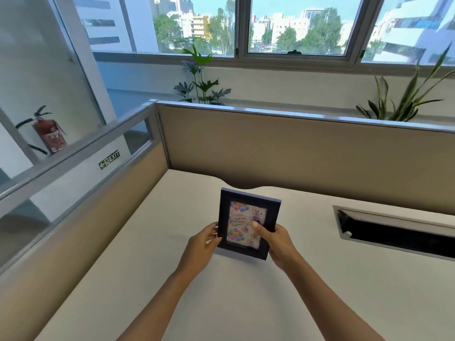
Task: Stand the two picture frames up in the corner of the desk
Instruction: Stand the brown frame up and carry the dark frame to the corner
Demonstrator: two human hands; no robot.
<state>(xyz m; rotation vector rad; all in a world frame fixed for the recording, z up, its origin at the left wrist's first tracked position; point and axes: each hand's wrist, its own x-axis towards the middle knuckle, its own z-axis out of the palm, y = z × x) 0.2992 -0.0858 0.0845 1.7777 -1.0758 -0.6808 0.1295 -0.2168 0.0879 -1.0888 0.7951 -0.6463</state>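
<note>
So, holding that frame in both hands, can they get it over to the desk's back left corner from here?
Probably yes. Both the left hand and right hand have a grip on the picture frame, and the desk up to the corner looks bare.

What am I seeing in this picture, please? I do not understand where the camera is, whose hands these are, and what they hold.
There is no machine here. A person wears one camera on the head, looking forward and down, so you see that person's own arms. The left hand and the right hand hold one dark picture frame by its two sides. It shows a birthday card with balloons. The frame is upright over the pale desk; I cannot tell if its bottom edge touches the desk. The corner of the desk, where the beige partitions meet, is further away. On the right is a dark cable slot. Only one frame is visible.
</note>
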